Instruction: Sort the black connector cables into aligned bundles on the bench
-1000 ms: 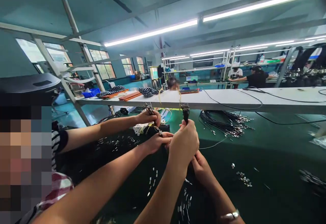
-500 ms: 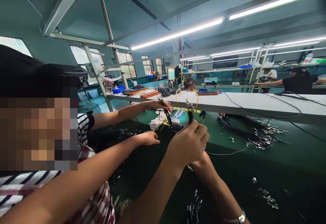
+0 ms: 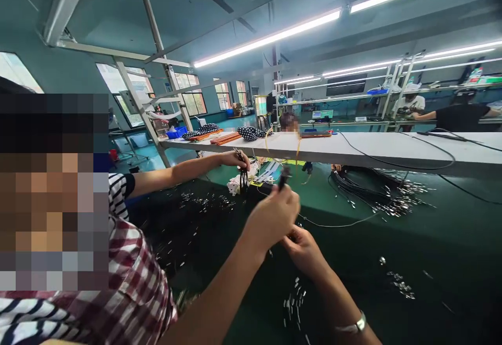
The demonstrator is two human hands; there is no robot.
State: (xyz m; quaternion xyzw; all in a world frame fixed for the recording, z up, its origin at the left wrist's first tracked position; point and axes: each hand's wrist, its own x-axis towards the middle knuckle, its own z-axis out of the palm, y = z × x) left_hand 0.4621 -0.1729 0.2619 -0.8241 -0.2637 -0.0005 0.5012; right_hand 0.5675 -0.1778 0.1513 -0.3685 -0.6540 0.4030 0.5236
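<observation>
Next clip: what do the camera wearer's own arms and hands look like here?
Both arms are bare as far as the picture shows: no sleeves, no gloves. The left hand and its wrist carry nothing. The right hand has no rings that show, but a silver band, a watch or bracelet, circles that wrist. The striped sleeve and checked shirt at left belong to a co-worker.

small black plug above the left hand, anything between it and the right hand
Only the left hand itself: it holds the small black plug from below, and the right hand sits lower, close by. The co-worker's hand is apart, off to the side.
</observation>
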